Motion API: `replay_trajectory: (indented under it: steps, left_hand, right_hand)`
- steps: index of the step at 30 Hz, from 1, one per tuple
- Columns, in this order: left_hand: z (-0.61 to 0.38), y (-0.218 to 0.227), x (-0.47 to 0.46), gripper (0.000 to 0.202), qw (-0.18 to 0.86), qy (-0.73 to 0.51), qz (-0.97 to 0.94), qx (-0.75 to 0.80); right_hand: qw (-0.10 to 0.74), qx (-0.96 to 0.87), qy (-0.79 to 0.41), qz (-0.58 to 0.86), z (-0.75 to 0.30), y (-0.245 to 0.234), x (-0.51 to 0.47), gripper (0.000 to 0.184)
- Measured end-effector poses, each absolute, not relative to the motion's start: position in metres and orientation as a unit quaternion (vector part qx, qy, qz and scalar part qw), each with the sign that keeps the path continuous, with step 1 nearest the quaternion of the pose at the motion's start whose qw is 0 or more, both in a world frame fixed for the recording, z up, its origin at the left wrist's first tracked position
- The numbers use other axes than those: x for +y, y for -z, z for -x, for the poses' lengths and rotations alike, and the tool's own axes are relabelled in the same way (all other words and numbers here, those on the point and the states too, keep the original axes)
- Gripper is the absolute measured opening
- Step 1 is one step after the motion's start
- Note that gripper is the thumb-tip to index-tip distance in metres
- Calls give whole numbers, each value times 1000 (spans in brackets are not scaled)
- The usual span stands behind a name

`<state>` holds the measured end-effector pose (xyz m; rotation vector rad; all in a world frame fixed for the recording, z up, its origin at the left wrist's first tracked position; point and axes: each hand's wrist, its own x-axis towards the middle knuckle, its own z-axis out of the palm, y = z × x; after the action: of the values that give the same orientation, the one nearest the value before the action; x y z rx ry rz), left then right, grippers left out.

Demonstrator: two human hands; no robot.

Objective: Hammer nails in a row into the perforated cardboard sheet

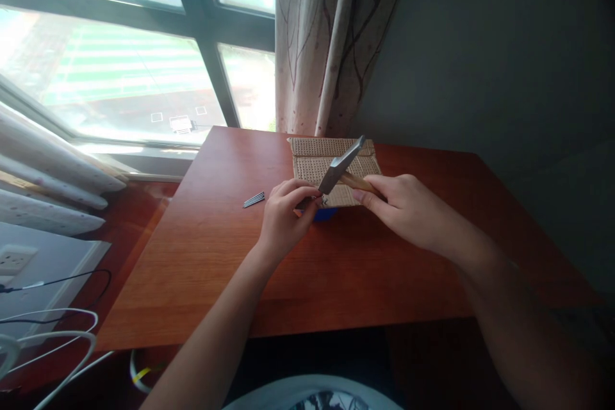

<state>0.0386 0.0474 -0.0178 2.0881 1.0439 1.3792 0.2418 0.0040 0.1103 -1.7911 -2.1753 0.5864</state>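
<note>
the right hand [408,208] grips the hammer [343,163] by its wooden handle, with the metal head slanting over the perforated board [312,163] at the far edge of the bench [216,256]. the left hand [286,214] is pinched narrow beside the head, above a blue piece [325,214]; what it holds is hidden. nails [254,200] lie just left.

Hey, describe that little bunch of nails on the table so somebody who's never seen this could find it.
Start at the reddish wooden table by the window. Just left of the left hand, apart from it, a small bunch of thin grey nails lies on bare wood. Unlike the hammer in the right hand over the tan perforated board, nothing touches it.
</note>
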Motion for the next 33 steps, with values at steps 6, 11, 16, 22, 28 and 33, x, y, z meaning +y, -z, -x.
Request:
replay_trajectory:
  steps: [6, 11, 16, 22, 28, 33]
  left_hand:
    - [-39, 17, 48, 7, 205, -488, -756, 385]
    - [-39, 16, 48, 7, 192, -480, -762, 389]
    - [-39, 17, 49, 8, 193, -477, -763, 393]
    - [-39, 18, 48, 7, 190, -476, -764, 392]
    - [-39, 17, 47, 8, 181, -468, -771, 393]
    - [-38, 17, 48, 8, 183, -467, -770, 394]
  right_hand:
    - [142, -753, -201, 610, -241, -109, 5, 38]
    - [135, -751, -199, 615, -242, -109, 5, 39]
    - [146, -757, -180, 611, -243, -112, 5, 35]
    - [151, -755, -162, 617, -242, -111, 4, 35]
    - [124, -751, -181, 623, -240, -110, 4, 35]
    - [156, -748, -178, 620, -239, -113, 3, 37]
